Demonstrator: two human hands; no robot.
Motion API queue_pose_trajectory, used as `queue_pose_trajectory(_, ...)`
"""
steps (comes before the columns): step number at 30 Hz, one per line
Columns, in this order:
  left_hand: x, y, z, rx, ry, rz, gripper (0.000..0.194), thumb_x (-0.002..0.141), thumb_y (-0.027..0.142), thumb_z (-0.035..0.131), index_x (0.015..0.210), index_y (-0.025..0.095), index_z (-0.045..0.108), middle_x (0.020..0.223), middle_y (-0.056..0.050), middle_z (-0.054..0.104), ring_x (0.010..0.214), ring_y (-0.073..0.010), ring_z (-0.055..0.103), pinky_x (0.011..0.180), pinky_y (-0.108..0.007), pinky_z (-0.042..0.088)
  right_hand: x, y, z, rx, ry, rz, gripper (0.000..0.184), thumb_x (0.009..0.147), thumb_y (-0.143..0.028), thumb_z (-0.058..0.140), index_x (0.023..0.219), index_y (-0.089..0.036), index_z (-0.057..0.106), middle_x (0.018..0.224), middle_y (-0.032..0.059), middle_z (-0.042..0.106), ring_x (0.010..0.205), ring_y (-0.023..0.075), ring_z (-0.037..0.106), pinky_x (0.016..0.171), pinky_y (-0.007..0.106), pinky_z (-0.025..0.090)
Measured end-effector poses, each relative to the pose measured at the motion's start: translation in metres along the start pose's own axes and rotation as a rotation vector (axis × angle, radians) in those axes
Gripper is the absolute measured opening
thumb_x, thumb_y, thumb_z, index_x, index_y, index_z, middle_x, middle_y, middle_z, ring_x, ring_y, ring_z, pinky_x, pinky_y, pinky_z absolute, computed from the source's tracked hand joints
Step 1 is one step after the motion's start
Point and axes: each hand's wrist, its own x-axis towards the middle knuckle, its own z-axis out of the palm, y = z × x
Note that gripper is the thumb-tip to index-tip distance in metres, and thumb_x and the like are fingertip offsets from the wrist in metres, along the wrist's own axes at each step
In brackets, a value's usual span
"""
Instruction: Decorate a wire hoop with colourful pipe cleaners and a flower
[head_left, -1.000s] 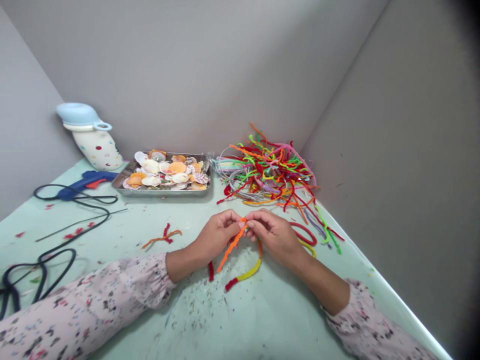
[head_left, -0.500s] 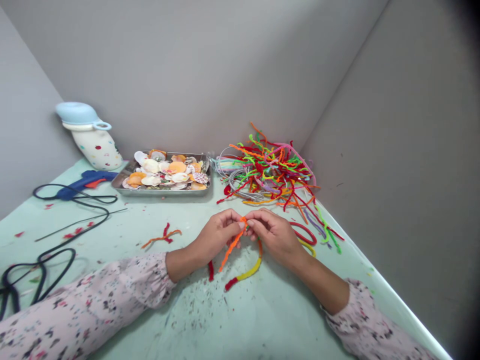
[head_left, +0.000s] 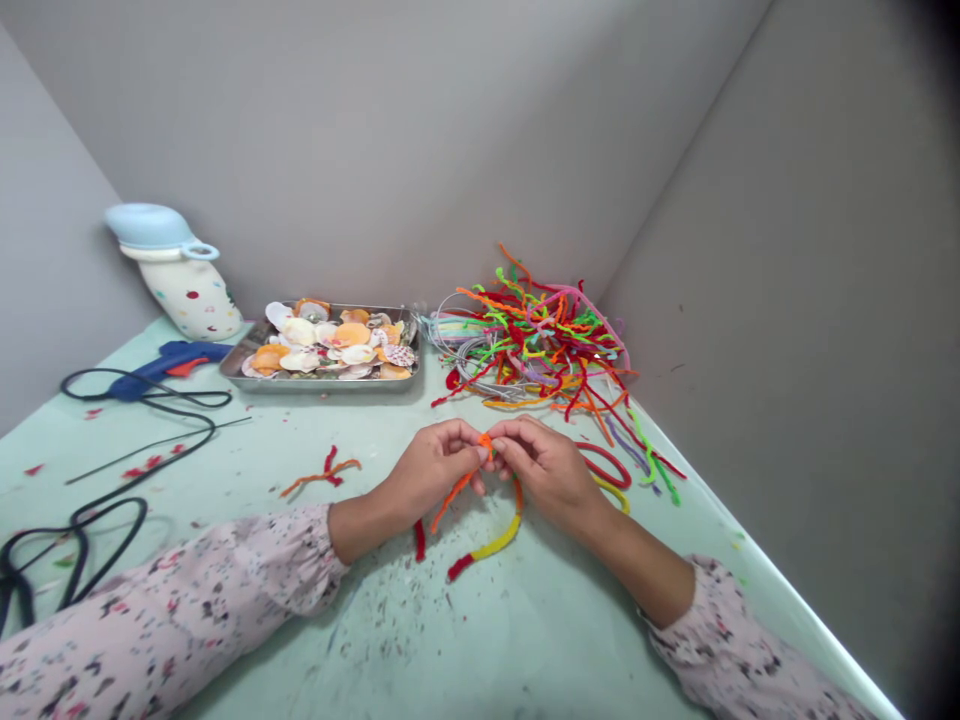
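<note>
Both my hands meet over the middle of the table, fingertips pinched together. Between them is an orange pipe cleaner (head_left: 453,502), its loose end hanging down below my left hand (head_left: 437,465). My right hand (head_left: 553,474) pinches the same orange piece from the other side, thumb and forefinger closed on its upper part. A yellow, red and orange pipe cleaner (head_left: 496,545) curves down from beneath my fingers; whether it is joined to the orange one is hidden. A short red piece (head_left: 420,540) shows below my left wrist.
A metal tray (head_left: 322,384) of seashells stands at the back, with a tangled pile of pipe cleaners (head_left: 540,340) to its right. At left are a blue glue gun (head_left: 161,367), its black cord (head_left: 112,495) and a white bottle (head_left: 187,295). A twisted orange-red piece (head_left: 324,475) lies left of my hands.
The loose end of the orange pipe cleaner has swung left and sits closer under my left fingers. Both hands stay pinched in nearly the same place.
</note>
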Motion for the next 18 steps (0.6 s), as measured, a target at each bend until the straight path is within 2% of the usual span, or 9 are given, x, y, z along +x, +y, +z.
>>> queue_pose_trajectory(5, 0.0015, -0.0027, -0.0007, 0.032, 0.015, -0.006, 0.009, 0.075, 0.023, 0.059, 0.076, 0.014, 0.057, 0.069, 0.0, 0.065, 0.051, -0.0093, 0.059, 0.058, -0.022, 0.045, 0.0006, 0.0014, 0.001, 0.003, -0.002, 0.004, 0.018, 0.089, -0.031, 0.048, 0.091, -0.022, 0.063, 0.084, 0.0023, 0.063, 0.065, 0.0129, 0.062, 0.061, 0.026, 0.052)
queue_pose_trajectory(10, 0.0031, -0.0052, -0.001, 0.067, 0.04, -0.011, 0.012, 0.075, 0.025, 0.059, 0.074, 0.014, 0.056, 0.067, 0.0, 0.063, 0.048, -0.0081, 0.055, 0.053, -0.021, 0.042, 0.0001, 0.0033, -0.0007, -0.087, 0.005, -0.029, 0.02, 0.09, -0.033, 0.046, 0.094, -0.022, 0.063, 0.084, 0.0027, 0.063, 0.065, 0.0134, 0.061, 0.064, 0.027, 0.05)
queue_pose_trajectory(15, 0.005, -0.0083, -0.0026, 0.069, 0.056, -0.015, 0.013, 0.076, 0.027, 0.058, 0.075, 0.015, 0.054, 0.067, 0.001, 0.062, 0.045, -0.0064, 0.051, 0.046, -0.018, 0.037, 0.0004, 0.0049, -0.0058, -0.212, 0.028, -0.141, 0.02, 0.09, -0.027, 0.047, 0.103, -0.022, 0.061, 0.094, 0.0048, 0.061, 0.077, 0.0154, 0.06, 0.069, 0.028, 0.049)
queue_pose_trajectory(18, 0.0053, -0.0097, -0.0032, 0.055, 0.039, -0.009, 0.013, 0.077, 0.028, 0.057, 0.074, 0.015, 0.053, 0.064, 0.003, 0.059, 0.042, -0.0051, 0.047, 0.043, -0.018, 0.035, 0.0014, 0.0068, -0.0083, -0.314, 0.027, -0.269, 0.02, 0.087, -0.023, 0.051, 0.105, -0.021, 0.059, 0.098, 0.0064, 0.06, 0.084, 0.0171, 0.059, 0.074, 0.03, 0.049)
